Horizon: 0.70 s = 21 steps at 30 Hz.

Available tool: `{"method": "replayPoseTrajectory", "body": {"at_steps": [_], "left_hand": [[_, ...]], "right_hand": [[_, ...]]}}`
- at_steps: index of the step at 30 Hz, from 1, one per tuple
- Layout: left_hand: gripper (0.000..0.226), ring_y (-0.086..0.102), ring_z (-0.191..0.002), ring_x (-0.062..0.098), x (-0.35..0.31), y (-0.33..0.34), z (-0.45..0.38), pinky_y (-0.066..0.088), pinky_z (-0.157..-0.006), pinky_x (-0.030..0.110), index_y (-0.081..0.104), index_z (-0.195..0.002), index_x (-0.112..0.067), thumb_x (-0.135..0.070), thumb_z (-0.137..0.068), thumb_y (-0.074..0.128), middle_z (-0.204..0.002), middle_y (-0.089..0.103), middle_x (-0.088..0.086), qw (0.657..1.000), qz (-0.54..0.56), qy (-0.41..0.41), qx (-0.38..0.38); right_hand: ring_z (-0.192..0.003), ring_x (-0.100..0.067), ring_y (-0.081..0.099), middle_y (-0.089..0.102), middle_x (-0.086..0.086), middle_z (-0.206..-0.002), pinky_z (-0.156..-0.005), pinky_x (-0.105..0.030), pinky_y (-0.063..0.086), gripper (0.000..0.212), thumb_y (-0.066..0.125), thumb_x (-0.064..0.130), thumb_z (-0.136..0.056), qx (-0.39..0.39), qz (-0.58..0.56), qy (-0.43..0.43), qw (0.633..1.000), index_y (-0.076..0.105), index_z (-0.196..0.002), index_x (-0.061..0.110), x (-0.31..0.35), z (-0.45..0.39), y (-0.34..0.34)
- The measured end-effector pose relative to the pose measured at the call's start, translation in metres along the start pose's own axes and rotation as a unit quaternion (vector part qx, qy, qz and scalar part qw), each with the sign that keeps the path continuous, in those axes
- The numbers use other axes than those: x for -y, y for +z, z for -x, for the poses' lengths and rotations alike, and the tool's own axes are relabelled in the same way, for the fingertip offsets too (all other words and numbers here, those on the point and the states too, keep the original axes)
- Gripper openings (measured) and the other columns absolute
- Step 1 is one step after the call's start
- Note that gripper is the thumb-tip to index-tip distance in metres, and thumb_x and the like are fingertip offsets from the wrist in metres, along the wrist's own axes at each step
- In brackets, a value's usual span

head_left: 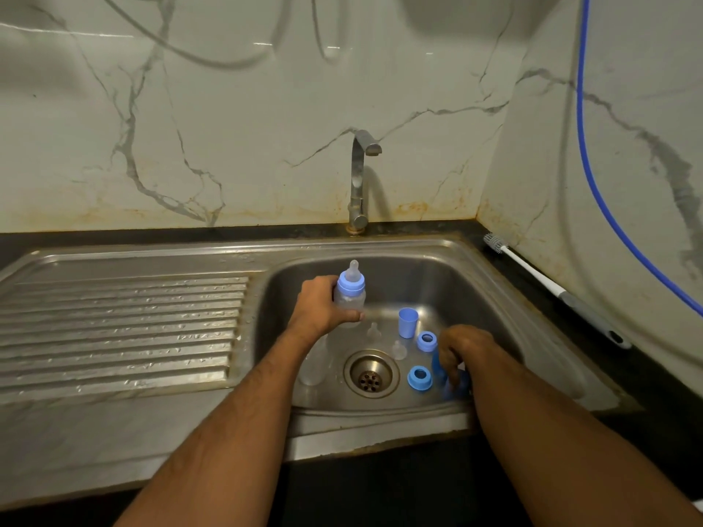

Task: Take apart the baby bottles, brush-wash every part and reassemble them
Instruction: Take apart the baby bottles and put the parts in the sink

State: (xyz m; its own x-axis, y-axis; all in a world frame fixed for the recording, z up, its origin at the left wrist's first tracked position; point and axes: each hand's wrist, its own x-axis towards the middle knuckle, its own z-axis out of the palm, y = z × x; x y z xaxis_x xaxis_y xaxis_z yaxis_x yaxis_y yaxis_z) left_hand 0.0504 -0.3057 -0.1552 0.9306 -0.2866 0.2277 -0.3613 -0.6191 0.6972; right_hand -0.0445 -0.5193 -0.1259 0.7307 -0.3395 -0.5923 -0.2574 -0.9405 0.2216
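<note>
My left hand gripped the assembled baby bottle upright near the sink basin's back left corner, while my right hand curled around a blue cap by the front right edge, beside two loose blue collar rings.

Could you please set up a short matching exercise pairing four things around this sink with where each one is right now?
Things:
1. baby bottle
2. bottle brush
3. blue cup
4. tap

Places:
A. lying on the dark counter right of the sink
B. standing upright in the basin
C. held by the left hand
D. rising behind the basin

Pairs: 1-C, 2-A, 3-B, 4-D
</note>
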Motion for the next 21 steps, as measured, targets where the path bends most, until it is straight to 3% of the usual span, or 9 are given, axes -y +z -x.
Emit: {"method": "replayPoseTrajectory", "body": {"at_steps": [5, 7, 9, 12, 14, 16, 19, 21], "left_hand": [[0.058, 0.063, -0.095, 0.014, 0.004, 0.0, -0.001, 0.053, -0.086, 0.028, 0.066, -0.119, -0.013, -0.029, -0.069, 0.092, -0.113, 0.07, 0.005, 1.0, -0.001, -0.007, -0.002], [0.059, 0.063, -0.094, 0.015, 0.005, 0.0, -0.001, 0.054, -0.086, 0.029, 0.066, -0.119, -0.014, -0.029, -0.068, 0.092, -0.112, 0.071, 0.005, 1.0, -0.006, -0.007, 0.0], [0.059, 0.064, -0.094, 0.015, 0.005, 0.001, -0.001, 0.055, -0.086, 0.03, 0.067, -0.119, -0.014, -0.03, -0.067, 0.093, -0.112, 0.071, 0.004, 1.0, -0.008, -0.007, -0.001], [0.06, 0.065, -0.095, 0.015, 0.004, 0.002, 0.0, 0.056, -0.087, 0.031, 0.067, -0.12, -0.016, -0.029, -0.067, 0.093, -0.111, 0.071, 0.002, 1.0, -0.007, -0.01, 0.001], [0.059, 0.065, -0.094, 0.014, 0.005, 0.003, 0.002, 0.056, -0.087, 0.031, 0.067, -0.118, -0.017, -0.029, -0.066, 0.093, -0.108, 0.071, 0.002, 1.0, -0.011, -0.01, 0.008], [0.058, 0.065, -0.091, 0.012, 0.004, 0.004, 0.005, 0.057, -0.086, 0.032, 0.069, -0.115, -0.018, -0.029, -0.064, 0.094, -0.105, 0.072, 0.001, 1.0, -0.019, -0.006, 0.016], [0.056, 0.064, -0.087, 0.01, 0.001, 0.003, 0.006, 0.055, -0.082, 0.028, 0.069, -0.113, -0.019, -0.029, -0.064, 0.094, -0.098, 0.069, -0.004, 0.999, -0.034, -0.001, 0.023], [0.057, 0.064, -0.086, 0.01, 0.001, 0.0, 0.006, 0.055, -0.081, 0.028, 0.069, -0.113, -0.019, -0.03, -0.063, 0.094, -0.096, 0.069, -0.005, 0.999, -0.048, 0.003, 0.024]], "right_hand": [[-0.122, -0.022, 0.063, 0.065, -0.007, -0.135, -0.098, -0.03, 0.049, 0.044, 0.079, 0.021, -0.088, 0.004, -0.05, 0.025, 0.998, 0.068, -0.13, 0.011, 0.001, -0.006, -0.005], [-0.113, -0.024, 0.067, 0.07, -0.008, -0.122, -0.097, -0.034, 0.053, 0.042, 0.08, 0.023, -0.087, -0.038, -0.111, 0.028, 0.993, 0.069, -0.125, 0.008, -0.001, -0.009, -0.01], [-0.09, -0.024, 0.067, 0.068, -0.007, -0.098, -0.085, -0.036, 0.056, 0.036, 0.082, 0.026, -0.084, -0.141, -0.165, 0.044, 0.975, 0.067, -0.111, 0.007, -0.002, -0.015, -0.015], [-0.073, -0.023, 0.066, 0.069, -0.007, -0.088, -0.07, -0.036, 0.056, 0.022, 0.078, 0.025, -0.088, -0.307, -0.306, -0.017, 0.901, 0.062, -0.09, 0.011, 0.008, -0.025, -0.027], [-0.064, -0.022, 0.07, 0.072, -0.01, -0.08, -0.067, -0.039, 0.064, 0.02, 0.075, 0.025, -0.093, -0.322, -0.452, -0.108, 0.825, 0.065, -0.086, 0.009, 0.02, -0.027, -0.033], [-0.058, -0.019, 0.067, 0.072, -0.014, -0.077, -0.065, -0.038, 0.064, 0.025, 0.068, 0.031, -0.098, -0.321, -0.522, -0.171, 0.772, 0.067, -0.088, 0.008, 0.031, -0.022, -0.037], [-0.056, -0.019, 0.067, 0.072, -0.012, -0.071, -0.063, -0.037, 0.062, 0.046, 0.057, 0.05, -0.1, -0.334, -0.542, -0.234, 0.735, 0.068, -0.087, 0.007, 0.044, -0.015, -0.038], [-0.055, -0.018, 0.067, 0.071, -0.009, -0.067, -0.059, -0.032, 0.061, 0.054, 0.051, 0.06, -0.099, -0.331, -0.541, -0.257, 0.729, 0.07, -0.084, 0.011, 0.05, -0.011, -0.038]]}}
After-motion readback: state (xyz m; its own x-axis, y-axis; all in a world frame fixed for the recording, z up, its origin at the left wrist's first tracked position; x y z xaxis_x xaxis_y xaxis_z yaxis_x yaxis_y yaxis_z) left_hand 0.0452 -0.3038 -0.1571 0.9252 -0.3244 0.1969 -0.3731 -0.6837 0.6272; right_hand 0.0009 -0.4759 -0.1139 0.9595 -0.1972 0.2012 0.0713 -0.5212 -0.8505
